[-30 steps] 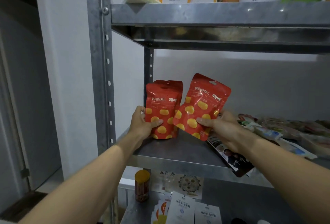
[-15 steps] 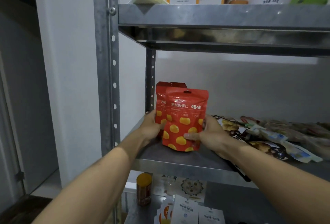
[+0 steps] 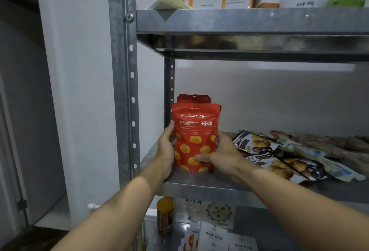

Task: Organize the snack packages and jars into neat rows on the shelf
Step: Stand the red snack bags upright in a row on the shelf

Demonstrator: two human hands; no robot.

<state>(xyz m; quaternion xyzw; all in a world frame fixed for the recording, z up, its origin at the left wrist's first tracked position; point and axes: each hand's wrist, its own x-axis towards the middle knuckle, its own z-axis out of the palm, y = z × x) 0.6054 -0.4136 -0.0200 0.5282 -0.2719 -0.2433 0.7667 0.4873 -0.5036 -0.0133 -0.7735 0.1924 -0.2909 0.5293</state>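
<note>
Centre frame | my left hand (image 3: 166, 146), right hand (image 3: 223, 154) clamp red pouch (image 3: 194, 136) | seat base flat, flush against rear pouch (image 3: 193, 97)

a white wall (image 3: 79, 90) meets dark floor (image 3: 18, 238) at left.

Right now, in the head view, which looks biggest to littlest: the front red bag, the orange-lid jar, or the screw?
Largest: front red bag
Middle: orange-lid jar, clearly smaller
Smallest: screw, tiny

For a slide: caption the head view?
Left hand and right hand hold front pouch upright before back pouch on the shelf.
</note>
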